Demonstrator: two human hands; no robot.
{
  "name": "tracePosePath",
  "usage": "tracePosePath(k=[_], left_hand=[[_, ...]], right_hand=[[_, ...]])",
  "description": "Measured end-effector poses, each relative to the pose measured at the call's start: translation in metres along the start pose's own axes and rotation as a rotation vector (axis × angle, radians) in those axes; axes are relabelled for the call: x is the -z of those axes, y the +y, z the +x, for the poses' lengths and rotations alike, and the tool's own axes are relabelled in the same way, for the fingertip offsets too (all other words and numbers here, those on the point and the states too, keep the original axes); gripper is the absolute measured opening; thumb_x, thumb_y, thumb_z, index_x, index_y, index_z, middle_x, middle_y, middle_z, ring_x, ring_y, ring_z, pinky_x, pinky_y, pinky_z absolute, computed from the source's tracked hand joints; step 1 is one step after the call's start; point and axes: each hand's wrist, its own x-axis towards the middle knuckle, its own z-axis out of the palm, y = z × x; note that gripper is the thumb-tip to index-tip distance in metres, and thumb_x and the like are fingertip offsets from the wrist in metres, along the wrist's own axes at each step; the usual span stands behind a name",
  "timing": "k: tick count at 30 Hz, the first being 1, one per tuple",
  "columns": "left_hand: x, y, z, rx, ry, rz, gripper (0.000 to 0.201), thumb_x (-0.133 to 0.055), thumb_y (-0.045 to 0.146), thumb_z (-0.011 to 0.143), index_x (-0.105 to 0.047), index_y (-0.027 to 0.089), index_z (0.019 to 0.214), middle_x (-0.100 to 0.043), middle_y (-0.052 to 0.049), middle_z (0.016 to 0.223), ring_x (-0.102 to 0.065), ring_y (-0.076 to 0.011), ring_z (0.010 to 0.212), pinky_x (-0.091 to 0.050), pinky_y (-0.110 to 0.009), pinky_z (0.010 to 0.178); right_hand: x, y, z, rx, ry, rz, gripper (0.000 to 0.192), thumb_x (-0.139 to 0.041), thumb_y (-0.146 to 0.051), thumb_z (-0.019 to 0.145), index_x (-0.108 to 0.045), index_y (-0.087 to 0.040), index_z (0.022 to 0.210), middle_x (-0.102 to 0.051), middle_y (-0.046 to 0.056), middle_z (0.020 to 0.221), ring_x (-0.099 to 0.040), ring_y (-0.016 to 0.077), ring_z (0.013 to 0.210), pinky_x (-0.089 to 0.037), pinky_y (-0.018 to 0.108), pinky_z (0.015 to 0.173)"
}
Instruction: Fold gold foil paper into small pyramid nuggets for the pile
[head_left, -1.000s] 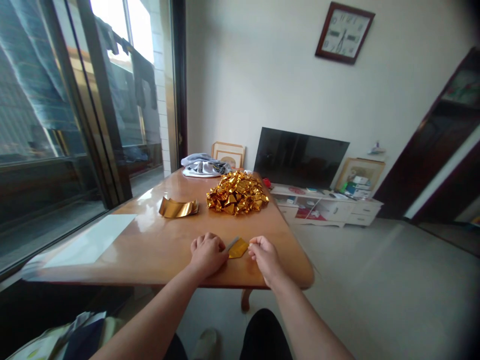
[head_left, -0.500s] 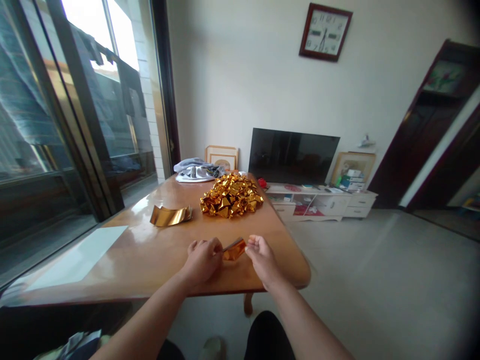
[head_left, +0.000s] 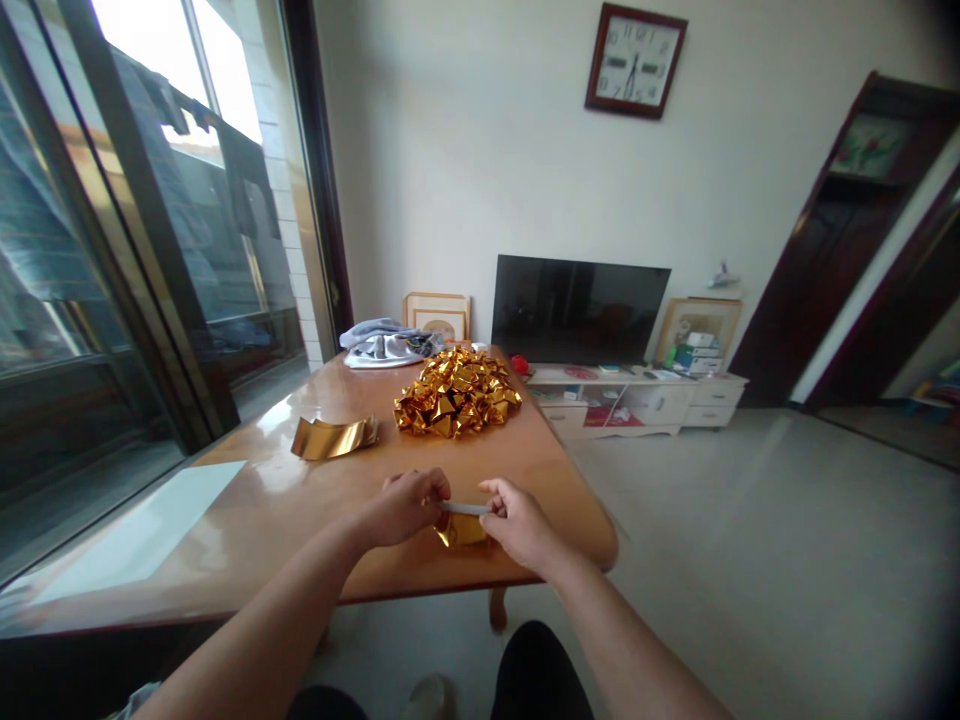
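Between my hands, close to the near edge of the wooden table (head_left: 360, 570), is a sheet of gold foil paper (head_left: 461, 530). A pale folded strip runs along its top edge. My left hand (head_left: 412, 505) pinches the sheet's left end, and my right hand (head_left: 514, 520) has thumb and fingers closed on the right end. Beyond them rises a heap of folded gold foil pieces (head_left: 457, 392). To the left of the heap lies a slightly curled stack of flat gold foil sheets (head_left: 334, 438).
A pale sheet (head_left: 142, 535) covers part of the table's left side. Folded clothes (head_left: 386, 342) lie at the far end. Past the table are a television (head_left: 577, 310) and a low white cabinet (head_left: 667, 405). Sliding glass doors (head_left: 150, 230) stand on the left.
The foil sheet has turned from slanted to level between my hands, and its pale edge now shows along the top. The view has shifted slightly right.
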Motion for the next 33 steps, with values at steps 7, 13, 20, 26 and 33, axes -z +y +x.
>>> tracePosePath(k=[7, 13, 20, 26, 33], left_hand=[[-0.038, -0.001, -0.004, -0.064, 0.36, 0.033, 0.029, -0.056, 0.009, 0.076, -0.059, 0.021, 0.102, -0.063, -0.007, 0.107, -0.057, -0.0241, 0.102, -0.043, -0.036, 0.09], [-0.051, 0.015, -0.028, -0.21, 0.224, -0.119, 0.028, -0.051, 0.002, 0.072, -0.06, 0.022, 0.09, -0.058, -0.005, 0.097, -0.057, -0.0192, 0.09, -0.047, -0.03, 0.081], [-0.052, 0.028, -0.034, -0.164, 0.248, 0.009, 0.024, -0.065, 0.016, 0.074, -0.058, 0.022, 0.097, -0.054, -0.005, 0.101, -0.055, -0.022, 0.093, -0.047, -0.033, 0.08], [-0.054, 0.041, -0.035, -0.145, 0.232, 0.135, 0.016, -0.063, 0.022, 0.082, -0.061, 0.024, 0.097, -0.057, -0.006, 0.101, -0.056, -0.0236, 0.096, -0.047, -0.036, 0.085], [-0.059, 0.048, -0.042, -0.192, 0.256, 0.258, 0.014, -0.054, 0.026, 0.093, -0.068, 0.026, 0.094, -0.063, -0.007, 0.098, -0.058, -0.0247, 0.099, -0.031, -0.051, 0.111]], right_hand=[[-0.006, 0.011, -0.002, -0.052, 0.019, -0.002, 0.047, -0.067, -0.016, 0.077, -0.057, -0.02, 0.123, -0.06, -0.003, 0.077, -0.06, 0.0137, 0.068, -0.045, 0.023, 0.06], [-0.004, 0.01, 0.001, -0.144, 0.034, 0.06, 0.046, -0.06, -0.012, 0.082, -0.053, -0.02, 0.127, -0.058, -0.005, 0.072, -0.06, 0.0119, 0.056, -0.046, 0.022, 0.053], [-0.004, 0.006, 0.002, -0.201, 0.049, 0.059, 0.048, -0.06, -0.011, 0.082, -0.051, -0.019, 0.128, -0.061, -0.004, 0.072, -0.061, 0.0122, 0.054, -0.047, 0.022, 0.052], [-0.002, 0.0, 0.002, -0.231, 0.031, 0.055, 0.045, -0.059, -0.008, 0.081, -0.051, -0.018, 0.124, -0.06, -0.005, 0.069, -0.062, 0.0124, 0.055, -0.048, 0.021, 0.053], [0.008, -0.011, -0.005, -0.268, -0.071, 0.074, 0.031, -0.058, -0.015, 0.084, -0.055, -0.017, 0.115, -0.063, -0.002, 0.07, -0.064, 0.0136, 0.059, -0.048, 0.022, 0.056]])
